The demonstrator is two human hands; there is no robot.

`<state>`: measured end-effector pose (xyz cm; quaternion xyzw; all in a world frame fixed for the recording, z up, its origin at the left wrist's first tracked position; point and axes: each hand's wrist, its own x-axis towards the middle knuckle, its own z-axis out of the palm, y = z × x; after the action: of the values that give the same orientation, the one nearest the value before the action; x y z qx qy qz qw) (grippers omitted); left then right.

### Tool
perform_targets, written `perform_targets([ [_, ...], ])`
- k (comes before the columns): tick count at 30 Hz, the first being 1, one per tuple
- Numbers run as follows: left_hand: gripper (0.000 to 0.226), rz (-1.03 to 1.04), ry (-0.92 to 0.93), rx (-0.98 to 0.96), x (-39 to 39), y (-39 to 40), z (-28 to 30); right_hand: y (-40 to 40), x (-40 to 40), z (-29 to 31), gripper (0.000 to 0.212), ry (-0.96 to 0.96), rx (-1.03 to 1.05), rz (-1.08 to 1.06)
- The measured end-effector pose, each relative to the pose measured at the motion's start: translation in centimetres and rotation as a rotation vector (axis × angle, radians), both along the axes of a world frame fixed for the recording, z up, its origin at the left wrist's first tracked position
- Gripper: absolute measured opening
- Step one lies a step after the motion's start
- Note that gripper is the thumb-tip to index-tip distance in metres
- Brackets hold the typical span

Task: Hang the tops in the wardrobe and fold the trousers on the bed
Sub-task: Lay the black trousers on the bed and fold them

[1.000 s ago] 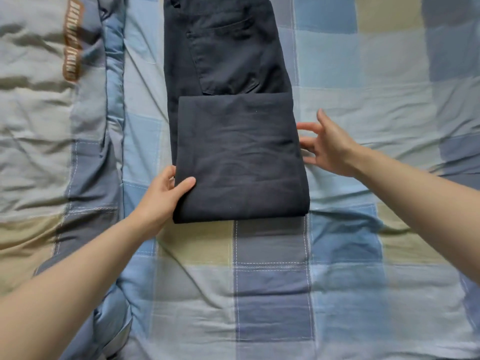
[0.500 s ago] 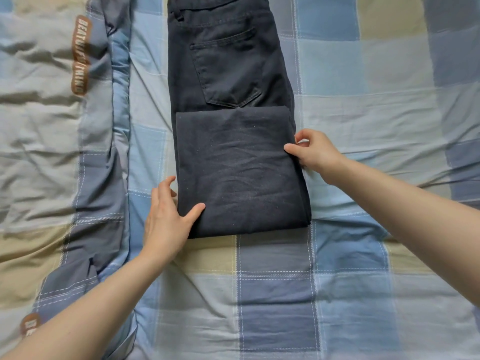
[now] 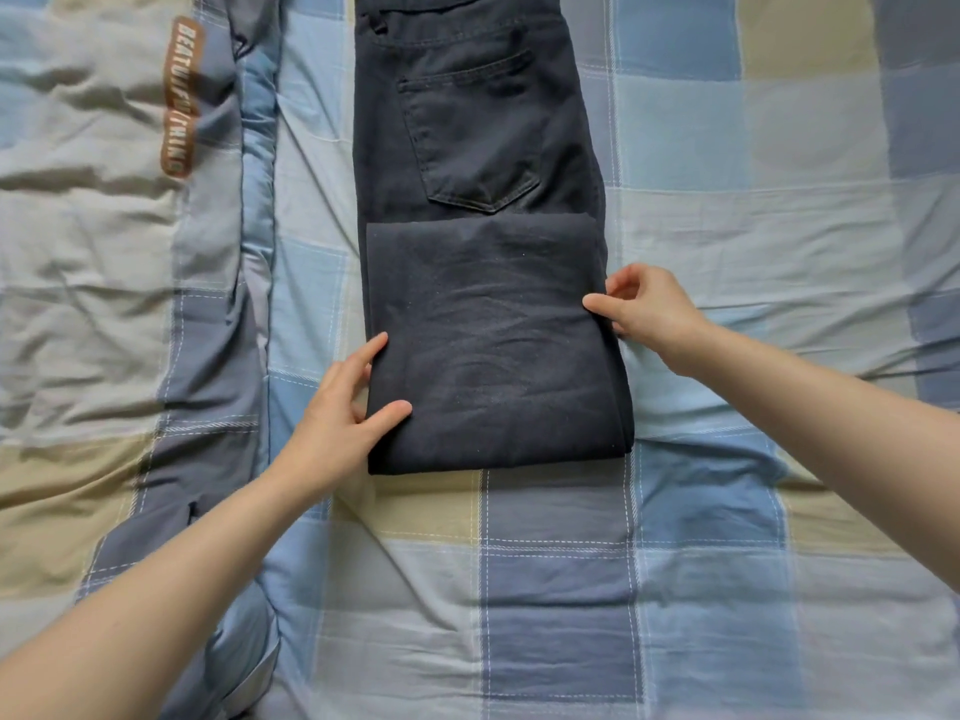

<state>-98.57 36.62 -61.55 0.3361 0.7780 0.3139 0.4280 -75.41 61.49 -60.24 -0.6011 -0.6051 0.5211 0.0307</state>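
Dark trousers (image 3: 488, 356) half-folded on checked bedspread (image 3: 727, 511). Left hand (image 3: 337, 423) pinching near-left edge of fold; right hand (image 3: 649, 314) pinching right edge.

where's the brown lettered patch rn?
Head view, upper left: the brown lettered patch sits on the crumpled checked quilt, left of the dark folded trousers, clear of both hands.

Soft, even daylight — sharp, slight edge distortion
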Motion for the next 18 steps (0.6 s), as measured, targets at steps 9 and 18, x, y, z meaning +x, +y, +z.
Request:
perform_targets([
  [9, 0.098, -0.918, 1.224, 0.2, -9.2, 5.5, -0.1, 3.0, 2.2, -1.6, 0.069, -0.459, 1.252, 1.217],
  [18, 0.073, -1.208, 1.269, 0.245, -10.4, 10.5, -3.2, 3.9, 1.5, -2.9, 0.06, -0.525, 1.661, 1.22],
])
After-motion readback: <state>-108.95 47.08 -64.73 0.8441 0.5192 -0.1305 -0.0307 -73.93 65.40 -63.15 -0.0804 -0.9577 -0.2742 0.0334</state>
